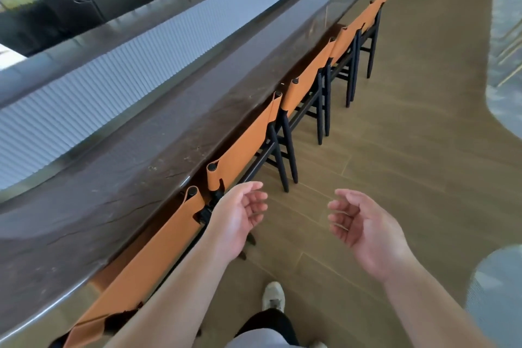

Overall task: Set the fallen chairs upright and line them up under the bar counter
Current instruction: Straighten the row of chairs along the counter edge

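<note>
The bar counter (147,150) runs along the left, and every chair in view stands upright with its orange back tucked against the counter's edge: the nearest chair (147,257), the next chair (243,147), and more in a row beyond. No fallen chair shows, so the task looks nearly or fully done. The left hand (240,217) hangs just beside the counter, released and grasping nothing; the right hand (364,229), farther out, likewise. The wooden floor (395,150) right of the counter lies open for walking.

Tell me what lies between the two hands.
In the head view, only bare wooden floor shows between the left hand and the right hand; both are empty.
</note>
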Demonstrator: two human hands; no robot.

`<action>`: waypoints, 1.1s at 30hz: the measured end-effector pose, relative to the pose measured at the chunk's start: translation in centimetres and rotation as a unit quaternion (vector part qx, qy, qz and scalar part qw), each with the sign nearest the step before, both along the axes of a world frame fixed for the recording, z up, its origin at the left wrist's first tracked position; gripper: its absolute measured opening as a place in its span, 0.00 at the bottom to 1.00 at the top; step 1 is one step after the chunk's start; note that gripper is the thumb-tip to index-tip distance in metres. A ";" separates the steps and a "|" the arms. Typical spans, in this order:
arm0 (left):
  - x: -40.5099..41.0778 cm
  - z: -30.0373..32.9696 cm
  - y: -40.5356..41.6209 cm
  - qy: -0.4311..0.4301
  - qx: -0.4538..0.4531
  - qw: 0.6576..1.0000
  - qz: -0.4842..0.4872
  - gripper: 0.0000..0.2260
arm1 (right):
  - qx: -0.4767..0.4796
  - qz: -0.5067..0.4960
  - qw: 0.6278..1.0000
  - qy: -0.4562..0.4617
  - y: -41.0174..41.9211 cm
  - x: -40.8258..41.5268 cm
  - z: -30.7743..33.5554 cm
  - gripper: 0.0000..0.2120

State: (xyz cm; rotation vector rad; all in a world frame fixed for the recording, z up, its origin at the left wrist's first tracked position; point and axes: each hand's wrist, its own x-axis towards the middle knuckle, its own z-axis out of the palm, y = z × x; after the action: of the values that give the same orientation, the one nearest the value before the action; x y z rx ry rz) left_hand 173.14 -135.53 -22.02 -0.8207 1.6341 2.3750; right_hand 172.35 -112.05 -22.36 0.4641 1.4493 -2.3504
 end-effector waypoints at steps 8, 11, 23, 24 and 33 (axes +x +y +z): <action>-6.5 -3.9 -2.5 -0.050 0.040 0.993 0.096 0.09 | 0.060 0.092 0.994 -0.003 -3.9 -7.7 -0.6 0.11; -10.4 -4.1 -3.5 -0.070 0.051 0.988 0.126 0.08 | 0.084 0.113 0.990 -0.008 -5.3 -11.7 -0.3 0.11; -22.9 -5.2 -9.7 -0.167 0.063 0.974 0.141 0.03 | 0.129 0.187 0.974 0.002 -14.4 -26.0 0.9 0.10; -23.1 -5.6 -9.9 -0.166 0.062 0.975 0.137 0.03 | 0.131 0.192 0.973 -0.005 -15.0 -26.7 0.8 0.10; -25.3 -7.9 -8.8 -0.146 0.071 0.974 0.157 0.08 | 0.140 0.211 0.967 -0.032 -16.6 -34.9 -1.2 0.09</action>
State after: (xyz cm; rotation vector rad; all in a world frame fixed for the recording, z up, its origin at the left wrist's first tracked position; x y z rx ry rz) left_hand 147.80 -144.36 -29.95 -1.4104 1.2845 2.3824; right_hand 137.48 -128.60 -23.55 0.2621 1.6663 -1.7971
